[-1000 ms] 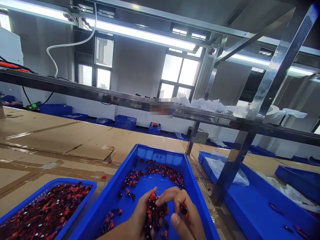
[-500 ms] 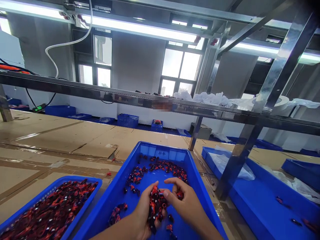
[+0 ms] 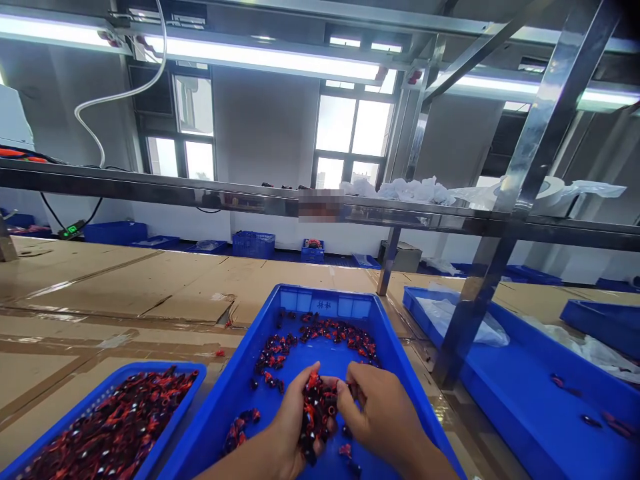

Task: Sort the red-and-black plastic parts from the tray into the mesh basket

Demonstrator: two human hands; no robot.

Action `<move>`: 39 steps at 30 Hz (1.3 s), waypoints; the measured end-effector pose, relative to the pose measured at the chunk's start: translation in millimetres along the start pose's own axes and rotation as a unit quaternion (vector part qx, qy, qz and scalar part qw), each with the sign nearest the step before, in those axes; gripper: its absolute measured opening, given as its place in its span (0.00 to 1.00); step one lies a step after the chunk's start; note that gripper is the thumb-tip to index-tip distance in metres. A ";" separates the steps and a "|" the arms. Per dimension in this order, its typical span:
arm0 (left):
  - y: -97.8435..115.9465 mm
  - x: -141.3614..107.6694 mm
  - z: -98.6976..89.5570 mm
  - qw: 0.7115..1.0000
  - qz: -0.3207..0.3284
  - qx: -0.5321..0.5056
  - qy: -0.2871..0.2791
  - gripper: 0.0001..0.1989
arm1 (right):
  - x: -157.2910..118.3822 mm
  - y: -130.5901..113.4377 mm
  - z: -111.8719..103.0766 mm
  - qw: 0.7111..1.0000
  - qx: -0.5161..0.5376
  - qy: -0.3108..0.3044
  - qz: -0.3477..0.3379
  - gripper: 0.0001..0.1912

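Left hand, lower centre of frame: fingers curled round handful of small red-and-black pieces. Right hand, just right of it: thumb and forefinger at handful's edge; whether clamped on piece, cannot tell. Both over blue tray, loose pieces strewn inside. Lower left of frame: blue basket, heaped with like pieces. Right of frame: second blue tray, few pieces, plastic bag. Underneath: cardboard-covered table.
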State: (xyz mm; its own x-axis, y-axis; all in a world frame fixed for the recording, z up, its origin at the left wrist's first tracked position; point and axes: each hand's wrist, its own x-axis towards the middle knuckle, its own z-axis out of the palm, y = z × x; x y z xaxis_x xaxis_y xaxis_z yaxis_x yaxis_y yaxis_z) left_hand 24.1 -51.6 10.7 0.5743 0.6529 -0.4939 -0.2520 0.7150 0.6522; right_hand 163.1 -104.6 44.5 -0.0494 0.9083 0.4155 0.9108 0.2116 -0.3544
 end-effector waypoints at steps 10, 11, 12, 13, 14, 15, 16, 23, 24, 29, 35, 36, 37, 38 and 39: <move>5.8 -4.8 2.8 1.000 0.006 -0.007 0.023 0.23 | -1.1 6.8 1.8 0.999 -0.022 0.005 0.028 0.06; 6.4 -5.5 3.3 1.000 0.003 -0.014 0.026 0.22 | -0.2 6.6 2.3 0.999 -0.001 0.009 0.032 0.05; 6.8 -6.2 3.7 0.999 -0.001 -0.022 0.026 0.22 | 0.6 6.4 2.5 0.999 0.017 0.012 0.035 0.05; 7.0 -6.8 4.0 0.999 -0.005 -0.029 0.025 0.21 | 1.4 6.3 2.6 0.999 0.031 0.015 0.034 0.06; 6.9 -7.3 4.2 0.999 -0.008 -0.035 0.021 0.20 | 2.0 6.4 2.6 0.998 0.043 0.017 0.032 0.06; 6.6 -7.7 4.5 0.999 -0.010 -0.038 0.016 0.20 | 2.3 6.5 2.7 0.998 0.053 0.022 0.025 0.06; 6.2 -8.0 5.0 0.999 -0.009 -0.039 0.012 0.20 | 2.3 6.7 2.8 0.997 0.063 0.030 0.013 0.07; 4.4 -8.6 8.3 0.999 0.032 -0.020 0.027 0.19 | -4.1 6.7 3.0 0.973 0.179 0.107 -0.097 0.11; 4.4 -8.2 7.6 0.999 0.025 -0.022 0.022 0.19 | -4.7 6.3 2.4 0.968 0.202 0.111 -0.099 0.11; 2.7 -4.2 1.4 1.000 0.000 -0.029 0.011 0.23 | -5.2 5.7 3.1 0.942 0.322 0.086 -0.026 0.10; 0.6 -1.2 -1.2 1.000 0.013 -0.011 -0.003 0.25 | 0.1 8.7 14.8 0.752 0.655 -0.042 0.063 0.12; 0.3 -0.9 -1.4 1.000 0.014 -0.008 -0.012 0.25 | 2.0 9.9 16.0 0.693 0.712 -0.069 0.094 0.13; -0.3 -0.6 -1.5 1.000 0.014 -0.004 -0.020 0.25 | 4.0 11.1 16.9 0.647 0.747 -0.088 0.128 0.13; -1.0 -0.3 -1.7 1.000 0.014 0.001 -0.023 0.26 | 6.0 12.3 17.5 0.624 0.758 -0.100 0.162 0.12; -1.8 -0.2 -1.6 1.000 0.013 0.007 -0.017 0.26 | 7.7 13.1 18.1 0.627 0.747 -0.107 0.193 0.11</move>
State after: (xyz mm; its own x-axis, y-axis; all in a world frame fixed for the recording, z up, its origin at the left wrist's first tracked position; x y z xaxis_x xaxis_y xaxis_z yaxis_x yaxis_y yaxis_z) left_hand 23.2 -52.6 8.7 0.5942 0.6619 -0.4570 -0.2562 0.6943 0.6725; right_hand 167.2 -88.3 27.9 -0.1426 0.9897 -0.0074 -0.5212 -0.0814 -0.8496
